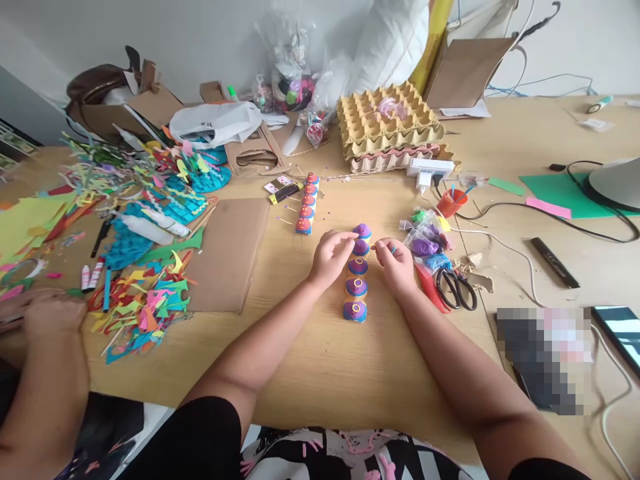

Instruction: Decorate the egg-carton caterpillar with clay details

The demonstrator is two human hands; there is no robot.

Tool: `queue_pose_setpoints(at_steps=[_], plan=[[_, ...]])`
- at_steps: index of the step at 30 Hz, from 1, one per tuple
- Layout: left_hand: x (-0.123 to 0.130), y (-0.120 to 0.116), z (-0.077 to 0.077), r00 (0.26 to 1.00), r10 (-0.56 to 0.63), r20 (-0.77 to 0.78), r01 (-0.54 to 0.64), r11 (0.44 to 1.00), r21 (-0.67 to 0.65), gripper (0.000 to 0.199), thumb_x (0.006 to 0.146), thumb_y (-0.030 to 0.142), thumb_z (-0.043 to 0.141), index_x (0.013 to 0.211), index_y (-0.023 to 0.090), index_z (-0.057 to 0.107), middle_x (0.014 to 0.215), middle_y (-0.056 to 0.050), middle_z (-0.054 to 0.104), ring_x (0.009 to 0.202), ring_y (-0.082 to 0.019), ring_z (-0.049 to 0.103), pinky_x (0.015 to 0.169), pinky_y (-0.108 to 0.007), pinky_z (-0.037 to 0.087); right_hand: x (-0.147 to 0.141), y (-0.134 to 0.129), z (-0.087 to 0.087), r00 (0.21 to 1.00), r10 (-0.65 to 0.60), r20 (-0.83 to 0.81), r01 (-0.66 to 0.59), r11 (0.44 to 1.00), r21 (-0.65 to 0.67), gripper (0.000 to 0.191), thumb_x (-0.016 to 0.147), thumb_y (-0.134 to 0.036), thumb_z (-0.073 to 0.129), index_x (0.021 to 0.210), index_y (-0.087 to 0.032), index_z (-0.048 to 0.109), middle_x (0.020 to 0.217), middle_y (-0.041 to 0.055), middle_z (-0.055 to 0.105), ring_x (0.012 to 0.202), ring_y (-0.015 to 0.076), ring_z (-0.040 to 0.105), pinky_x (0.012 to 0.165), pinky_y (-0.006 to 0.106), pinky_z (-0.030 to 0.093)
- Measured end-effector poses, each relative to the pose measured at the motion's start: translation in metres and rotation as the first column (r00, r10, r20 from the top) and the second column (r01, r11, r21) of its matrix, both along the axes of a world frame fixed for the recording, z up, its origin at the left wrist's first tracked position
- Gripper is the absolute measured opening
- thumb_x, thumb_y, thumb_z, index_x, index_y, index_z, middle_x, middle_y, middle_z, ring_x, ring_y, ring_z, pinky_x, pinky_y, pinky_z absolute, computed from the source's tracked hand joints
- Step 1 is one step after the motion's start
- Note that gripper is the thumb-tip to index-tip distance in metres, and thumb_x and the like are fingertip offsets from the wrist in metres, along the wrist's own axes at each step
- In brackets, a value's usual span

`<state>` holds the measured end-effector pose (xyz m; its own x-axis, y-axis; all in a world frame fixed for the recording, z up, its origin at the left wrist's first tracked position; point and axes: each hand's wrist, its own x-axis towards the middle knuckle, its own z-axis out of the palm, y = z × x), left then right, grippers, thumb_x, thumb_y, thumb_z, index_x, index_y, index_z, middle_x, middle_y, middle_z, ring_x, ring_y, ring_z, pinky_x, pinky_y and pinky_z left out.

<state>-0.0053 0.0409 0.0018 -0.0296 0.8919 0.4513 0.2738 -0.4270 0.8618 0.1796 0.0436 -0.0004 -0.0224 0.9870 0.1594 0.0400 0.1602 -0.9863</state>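
A strip of egg-carton cups (pixel 357 288), painted purple and blue, lies lengthwise in front of me on the table. Yellow rings with small marks sit on its nearer cups. Over the left edge of its far cups is my left hand (pixel 331 257), thumb and forefinger brought together at the second purple cup; what they pinch, if anything, is hidden. Just right of the same cups, my right hand (pixel 397 268) pinches a small yellow piece, apparently clay. A bit of blue shows at its fingers. Farther back stands a red and blue egg-carton caterpillar (pixel 307 205) with thin sticks poking from its sides.
Brown cardboard (pixel 227 257) and colourful paper scraps (pixel 155 303) lie left, beside another person's arm (pixel 55 353). Stacked egg trays (pixel 390 123) stand behind. On the right are bagged clay (pixel 425 247), black-handled scissors (pixel 457 290), an orange cup (pixel 451 202), a power strip (pixel 431 167) and cables.
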Motion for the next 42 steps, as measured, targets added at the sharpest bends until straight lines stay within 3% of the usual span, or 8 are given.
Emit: queue_pose_setpoints(at_steps=[5,10,17,21,26,35,42], plan=[[-0.003,0.004,-0.006,0.99,0.003,-0.14,0.014,0.992,0.123,0.017,0.103,0.033,0.065,0.11,0.024,0.077,0.11,-0.007,0.077,0.11,-0.022,0.069,0.103,-0.04,0.055,-0.004,0.001,0.005,0.998,0.055,0.005,-0.055,0.997,-0.06,0.039,0.087,-0.061,0.074,0.082,-0.023,0.073,0.079,0.0024,0.072,0.073,0.0171,0.058,0.073,0.031,0.048],[-0.002,0.004,-0.006,0.978,-0.015,-0.208,0.052,0.983,0.175,0.017,0.098,0.032,0.074,0.114,0.026,0.077,0.109,-0.004,0.076,0.11,-0.021,0.066,0.103,-0.038,0.053,-0.004,0.003,0.0,0.996,0.082,0.041,-0.078,0.992,-0.096,0.04,0.085,-0.061,0.077,0.085,-0.022,0.076,0.082,0.0038,0.074,0.075,0.0173,0.06,0.074,0.032,0.049],[0.003,0.004,-0.011,0.982,0.008,-0.19,0.01,0.996,0.091,0.021,0.105,0.031,0.062,0.122,0.025,0.072,0.12,-0.007,0.078,0.117,-0.022,0.069,0.108,-0.042,0.053,-0.001,0.001,-0.001,1.0,-0.008,0.028,0.01,0.998,-0.065,0.029,0.091,-0.053,0.075,0.09,-0.024,0.077,0.088,0.0034,0.075,0.082,0.0182,0.063,0.08,0.032,0.05],[0.003,0.005,-0.016,0.988,-0.029,-0.151,0.028,1.0,-0.01,0.025,0.106,0.027,0.055,0.128,0.025,0.068,0.128,-0.009,0.078,0.122,-0.023,0.07,0.108,-0.041,0.056,-0.002,0.001,0.0,0.997,-0.06,-0.052,0.052,0.989,-0.142,0.028,0.09,-0.052,0.076,0.092,-0.024,0.074,0.08,0.0011,0.067,0.075,0.0167,0.056,0.068,0.03,0.044],[0.003,0.005,-0.019,0.988,-0.066,-0.142,0.059,0.997,-0.052,0.03,0.106,0.026,0.054,0.133,0.025,0.066,0.129,-0.009,0.077,0.123,-0.024,0.071,0.109,-0.042,0.056,-0.002,0.003,0.001,0.998,-0.024,-0.056,0.015,0.987,-0.162,0.027,0.089,-0.05,0.076,0.089,-0.023,0.074,0.076,-0.0005,0.062,0.071,0.015,0.049,0.066,0.029,0.039],[0.006,0.0,-0.016,0.994,-0.1,-0.041,0.095,0.99,-0.106,0.026,0.11,0.033,0.05,0.124,0.023,0.069,0.124,-0.01,0.08,0.118,-0.023,0.076,0.108,-0.04,0.06,-0.003,0.0,0.007,1.0,0.016,-0.015,-0.018,0.989,-0.147,0.035,0.091,-0.057,0.075,0.085,-0.023,0.073,0.072,-0.0016,0.059,0.069,0.0144,0.048,0.069,0.03,0.041],[0.006,-0.003,-0.012,0.998,-0.058,0.011,0.059,0.988,-0.146,0.024,0.108,0.035,0.054,0.119,0.023,0.072,0.119,-0.009,0.081,0.109,-0.02,0.078,0.096,-0.034,0.063,-0.002,0.0,0.005,0.998,0.059,0.018,-0.056,0.989,-0.139,0.035,0.088,-0.058,0.078,0.085,-0.023,0.076,0.081,0.0016,0.071,0.075,0.016,0.058,0.076,0.031,0.048]])
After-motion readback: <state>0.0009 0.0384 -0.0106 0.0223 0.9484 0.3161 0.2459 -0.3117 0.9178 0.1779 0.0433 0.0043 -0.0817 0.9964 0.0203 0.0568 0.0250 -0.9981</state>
